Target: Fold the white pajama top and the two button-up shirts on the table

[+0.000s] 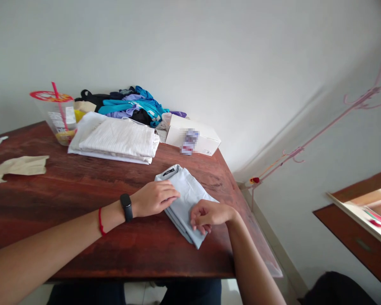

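A light blue-grey folded garment (189, 188), probably a shirt, lies at a slant near the front right of the table. Its collar end, with a dark label (169, 172), points away from me. My left hand (155, 197) rests on its left edge, fingers stretched out together and partly hiding that edge. Over its right side is my right hand (209, 215), the fingers loosely bent and somewhat apart, with nothing visible in them. Whether those fingertips press on the cloth is hard to tell. The left wrist wears a black band and a red string.
On the wooden table (92, 241) are folded white clothes (114, 137), a heap of clothing (136, 103), a white box (178, 131), a plastic cup with straw (59, 123) and a beige cloth (22, 165). A pink coat stand (330, 123) leans into view at right.
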`<state>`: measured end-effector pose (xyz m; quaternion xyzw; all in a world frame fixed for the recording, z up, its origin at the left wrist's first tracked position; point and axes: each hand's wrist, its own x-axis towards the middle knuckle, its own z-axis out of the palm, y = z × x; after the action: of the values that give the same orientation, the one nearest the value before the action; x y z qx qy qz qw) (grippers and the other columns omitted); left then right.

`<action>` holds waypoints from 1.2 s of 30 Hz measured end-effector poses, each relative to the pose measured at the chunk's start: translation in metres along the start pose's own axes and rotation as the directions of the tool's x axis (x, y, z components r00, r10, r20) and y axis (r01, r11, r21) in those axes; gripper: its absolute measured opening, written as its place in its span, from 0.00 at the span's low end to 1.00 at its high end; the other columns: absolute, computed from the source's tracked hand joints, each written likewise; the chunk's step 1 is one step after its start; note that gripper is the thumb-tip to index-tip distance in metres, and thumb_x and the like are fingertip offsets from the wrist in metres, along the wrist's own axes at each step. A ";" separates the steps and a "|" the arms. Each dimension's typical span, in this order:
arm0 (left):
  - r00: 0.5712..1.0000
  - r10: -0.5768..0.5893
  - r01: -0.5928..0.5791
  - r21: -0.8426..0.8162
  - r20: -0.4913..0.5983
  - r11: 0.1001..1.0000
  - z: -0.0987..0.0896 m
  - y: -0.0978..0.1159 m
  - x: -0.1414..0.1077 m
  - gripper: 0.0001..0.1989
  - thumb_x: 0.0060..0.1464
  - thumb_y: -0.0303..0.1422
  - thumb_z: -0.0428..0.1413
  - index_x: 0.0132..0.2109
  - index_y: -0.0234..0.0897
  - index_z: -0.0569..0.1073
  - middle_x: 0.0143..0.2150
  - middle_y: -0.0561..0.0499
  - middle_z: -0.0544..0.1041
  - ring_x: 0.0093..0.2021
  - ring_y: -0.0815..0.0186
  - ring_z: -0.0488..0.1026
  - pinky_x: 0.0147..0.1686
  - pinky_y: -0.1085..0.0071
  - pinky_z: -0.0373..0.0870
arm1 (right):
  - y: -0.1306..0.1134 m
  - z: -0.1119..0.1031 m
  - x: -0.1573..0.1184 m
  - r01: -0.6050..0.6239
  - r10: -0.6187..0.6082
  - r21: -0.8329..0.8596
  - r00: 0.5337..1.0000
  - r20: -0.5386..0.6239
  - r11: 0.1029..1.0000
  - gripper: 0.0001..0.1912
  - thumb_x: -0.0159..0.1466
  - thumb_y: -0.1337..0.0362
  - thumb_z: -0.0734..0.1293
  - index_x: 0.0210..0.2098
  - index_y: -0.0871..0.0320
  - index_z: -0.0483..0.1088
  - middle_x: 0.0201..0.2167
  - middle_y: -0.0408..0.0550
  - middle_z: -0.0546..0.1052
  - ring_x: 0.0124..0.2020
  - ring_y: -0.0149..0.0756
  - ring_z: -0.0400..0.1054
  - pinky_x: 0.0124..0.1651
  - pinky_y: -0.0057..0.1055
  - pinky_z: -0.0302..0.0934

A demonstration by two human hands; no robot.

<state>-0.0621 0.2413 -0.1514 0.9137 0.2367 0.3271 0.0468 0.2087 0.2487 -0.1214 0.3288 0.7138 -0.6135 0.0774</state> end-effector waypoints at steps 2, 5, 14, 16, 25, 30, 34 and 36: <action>0.999 -0.039 0.039 0.028 -0.017 0.999 -0.001 0.000 0.001 0.10 0.68 0.29 0.51 0.47 0.37 0.77 0.41 0.48 0.80 0.44 0.62 0.75 0.50 0.66 0.70 | -0.001 -0.001 0.002 0.013 -0.009 0.036 0.995 -0.101 0.999 0.17 0.65 0.51 0.68 0.31 0.60 0.74 0.19 0.40 0.74 0.16 0.26 0.63 0.20 0.22 0.58; 0.979 -0.185 0.193 0.103 -0.081 0.976 0.000 -0.002 0.001 0.12 0.67 0.33 0.54 0.54 0.37 0.74 0.50 0.45 0.79 0.52 0.57 0.74 0.56 0.59 0.69 | 0.005 -0.006 0.012 0.063 -0.037 0.048 0.908 -0.416 0.997 0.20 0.65 0.47 0.66 0.29 0.57 0.70 0.17 0.39 0.72 0.15 0.27 0.63 0.18 0.24 0.57; 0.857 -0.513 0.503 0.287 -0.047 0.815 0.005 -0.018 -0.007 0.26 0.68 0.41 0.51 0.66 0.30 0.63 0.58 0.34 0.76 0.55 0.47 0.75 0.51 0.52 0.73 | 0.037 -0.034 0.028 -0.083 -0.307 -0.331 0.224 -0.925 0.940 0.12 0.64 0.56 0.65 0.39 0.56 0.76 0.43 0.52 0.78 0.44 0.43 0.72 0.46 0.38 0.66; 0.866 -0.498 0.491 0.277 -0.051 0.826 0.004 -0.016 -0.006 0.25 0.68 0.41 0.51 0.66 0.30 0.64 0.57 0.34 0.77 0.55 0.47 0.76 0.52 0.51 0.73 | 0.042 -0.036 0.029 -0.130 -0.303 -0.343 0.258 -0.917 0.930 0.14 0.64 0.57 0.65 0.44 0.56 0.76 0.47 0.53 0.77 0.47 0.45 0.72 0.51 0.40 0.66; 0.883 -0.469 0.458 0.269 -0.026 0.847 0.003 -0.011 -0.005 0.22 0.65 0.37 0.55 0.63 0.34 0.68 0.56 0.39 0.78 0.56 0.50 0.75 0.54 0.52 0.71 | 0.047 -0.036 0.032 -0.262 -0.193 -0.291 0.341 -0.920 0.920 0.19 0.66 0.56 0.65 0.51 0.58 0.76 0.48 0.53 0.80 0.50 0.46 0.74 0.54 0.38 0.64; 0.878 -0.478 0.462 0.302 -0.022 0.834 0.004 -0.013 -0.006 0.21 0.64 0.33 0.56 0.62 0.37 0.69 0.57 0.41 0.78 0.57 0.52 0.73 0.56 0.53 0.70 | 0.041 -0.035 0.028 -0.291 -0.124 -0.226 0.332 -0.935 0.930 0.17 0.65 0.55 0.65 0.45 0.56 0.79 0.38 0.50 0.82 0.41 0.44 0.75 0.45 0.35 0.65; 0.897 -0.438 0.434 0.319 -0.065 0.842 0.005 -0.016 -0.005 0.20 0.62 0.29 0.56 0.61 0.38 0.70 0.56 0.42 0.78 0.57 0.52 0.73 0.55 0.53 0.70 | 0.031 -0.031 0.024 -0.186 -0.119 -0.208 0.402 -0.908 0.960 0.19 0.66 0.51 0.63 0.36 0.58 0.79 0.31 0.47 0.80 0.35 0.42 0.73 0.38 0.31 0.62; 0.901 -0.427 0.428 0.318 -0.075 0.846 0.004 -0.017 -0.005 0.20 0.62 0.28 0.56 0.60 0.38 0.71 0.54 0.43 0.79 0.55 0.52 0.74 0.53 0.53 0.70 | 0.027 -0.028 0.023 -0.102 -0.107 -0.174 0.463 -0.880 0.979 0.22 0.66 0.48 0.63 0.31 0.60 0.77 0.26 0.45 0.76 0.30 0.38 0.70 0.32 0.29 0.58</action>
<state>-0.0693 0.2539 -0.1617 0.8328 0.4848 0.2652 -0.0335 0.2144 0.2837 -0.1487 0.5882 0.7089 -0.2787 -0.2716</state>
